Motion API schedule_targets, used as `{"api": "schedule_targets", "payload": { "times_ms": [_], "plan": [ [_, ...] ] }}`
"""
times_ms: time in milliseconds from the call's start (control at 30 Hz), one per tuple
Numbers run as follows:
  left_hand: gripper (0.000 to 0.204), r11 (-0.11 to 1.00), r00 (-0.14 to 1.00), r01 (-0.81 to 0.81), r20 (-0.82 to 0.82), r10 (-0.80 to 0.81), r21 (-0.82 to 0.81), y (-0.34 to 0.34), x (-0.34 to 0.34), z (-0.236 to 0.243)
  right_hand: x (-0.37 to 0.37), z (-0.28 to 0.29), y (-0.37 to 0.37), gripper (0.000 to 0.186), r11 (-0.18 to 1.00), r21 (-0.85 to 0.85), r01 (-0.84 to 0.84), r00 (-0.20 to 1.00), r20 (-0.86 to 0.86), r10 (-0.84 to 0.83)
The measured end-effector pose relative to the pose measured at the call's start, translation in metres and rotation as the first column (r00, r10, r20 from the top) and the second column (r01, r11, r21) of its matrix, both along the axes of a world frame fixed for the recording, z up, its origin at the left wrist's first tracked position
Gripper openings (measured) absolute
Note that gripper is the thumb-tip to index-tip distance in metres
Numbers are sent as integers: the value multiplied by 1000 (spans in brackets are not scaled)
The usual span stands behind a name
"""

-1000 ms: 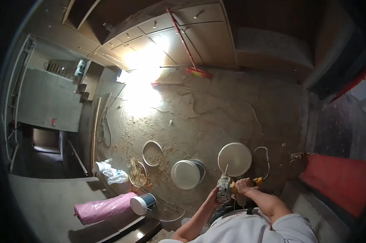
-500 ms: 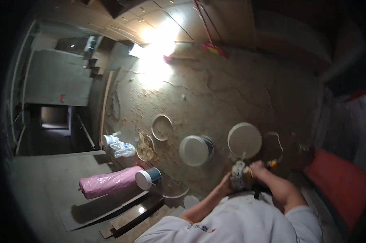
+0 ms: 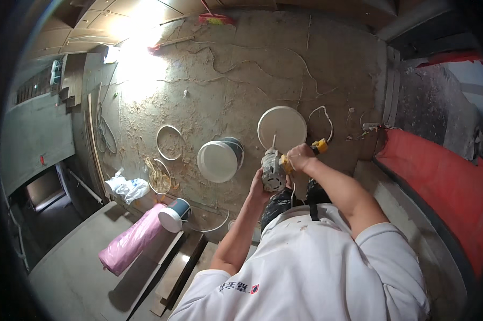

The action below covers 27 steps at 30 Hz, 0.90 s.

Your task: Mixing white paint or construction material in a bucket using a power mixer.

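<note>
Both my hands are on a corded power drill [image 3: 274, 171] with a grey, dusty motor housing and a yellow handle. My left hand [image 3: 259, 188] is closed against the left side of the housing, its fingers partly hidden. My right hand [image 3: 301, 157] is wrapped round the yellow handle, whose end [image 3: 320, 145] sticks out to the right. A thin rod at the drill's front points away from me, over the near part of a large round white bucket [image 3: 282, 119]. What is inside that bucket I cannot make out. A cord hangs below the drill, near my legs.
Left of the drill stands a white-and-dark bucket [image 3: 218, 161]. Further left lie a ring-shaped hoop [image 3: 169, 143], a plastic bag [image 3: 132, 189], a pink wrapped roll [image 3: 132, 239] and a smaller bucket [image 3: 174, 215]. Red sheeting [image 3: 439, 182] is at the right; a broom [image 3: 215, 19] lies far ahead.
My view has tilted down, so the buckets and floor sit higher and further left. The drill stays in both hands. The picture is brighter and sharper.
</note>
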<state>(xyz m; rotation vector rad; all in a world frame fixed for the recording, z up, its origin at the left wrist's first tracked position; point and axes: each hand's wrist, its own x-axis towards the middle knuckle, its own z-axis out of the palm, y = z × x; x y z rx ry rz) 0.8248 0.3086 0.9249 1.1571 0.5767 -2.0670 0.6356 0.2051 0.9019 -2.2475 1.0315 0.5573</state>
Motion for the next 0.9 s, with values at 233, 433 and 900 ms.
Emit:
{"api": "schedule_targets", "payload": {
  "times_ms": [233, 433, 900],
  "plan": [
    [52, 994, 990, 41, -130, -54, -103, 2, -22, -2, -23, 16, 0, 16, 1000, -3, -30, 993, -115, 29],
    [51, 1000, 985, -9, -171, 8, -5, 17, -35, 13, -15, 25, -9, 19, 965, 119, -235, 954, -160, 252],
    [51, 1000, 995, 0, 103, 1, -4, 6, 2, 9, 6, -16, 25, 13, 995, -82, 51, 998, 45, -48]
  ]
}}
